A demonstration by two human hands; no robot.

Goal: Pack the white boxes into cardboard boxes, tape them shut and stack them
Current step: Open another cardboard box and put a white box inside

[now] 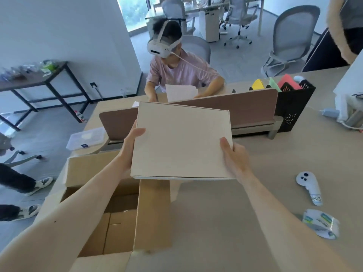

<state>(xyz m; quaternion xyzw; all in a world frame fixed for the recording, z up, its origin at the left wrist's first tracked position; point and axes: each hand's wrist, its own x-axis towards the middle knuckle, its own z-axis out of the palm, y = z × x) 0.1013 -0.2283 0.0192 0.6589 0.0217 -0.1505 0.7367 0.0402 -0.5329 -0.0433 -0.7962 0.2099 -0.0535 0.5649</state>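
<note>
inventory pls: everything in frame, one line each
white box: 1, white, held in the air above the table
cardboard box: 1, brown, flaps open, lower left
tape roll: 1, clear with green-blue print, table, right
controller: 1, white, table, beyond the tape roll
plastic container: 1, clear, table's left end
divider: 1, brown, upright behind the white box
organiser: 1, black, right of the divider
seated person: 1, pink top, white headset, beyond the divider
office chairs: several, grey, background
side table: 1, dark, by the left wall
left hand: 1, grip on the white box's left edge
right hand: 1, grip on its right edge
</note>
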